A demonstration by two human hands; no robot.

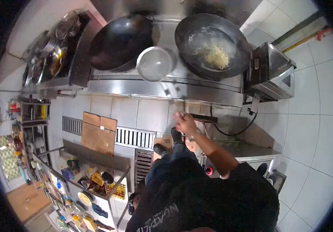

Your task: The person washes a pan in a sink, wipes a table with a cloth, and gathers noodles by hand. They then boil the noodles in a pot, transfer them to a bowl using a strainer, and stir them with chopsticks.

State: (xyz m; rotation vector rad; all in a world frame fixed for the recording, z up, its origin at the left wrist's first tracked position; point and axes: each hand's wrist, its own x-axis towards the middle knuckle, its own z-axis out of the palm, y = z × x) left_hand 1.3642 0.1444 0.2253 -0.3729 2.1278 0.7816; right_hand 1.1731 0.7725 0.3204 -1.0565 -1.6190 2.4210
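My right hand (185, 124) is closed around the handle of a round, long-handled strainer (155, 64). The strainer's head hangs over the front of the stove, between two woks, and motion blurs its handle. Pale noodles (217, 56) lie in steaming liquid in the right wok (187, 33). The left wok (122, 40) is dark and tilted, and no food shows in it. By the left side of my shirt, what seems to be my left hand (136, 198) is mostly hidden, beside something dark; its fingers cannot be made out.
A steel stove front (166, 89) runs across before me. Metal bowls and pots (52, 58) stand at the left, and a steel box (272, 71) at the right. Cardboard (98, 133) and floor grates (135, 138) lie underfoot. Behind on the left is a counter with food containers (97, 178).
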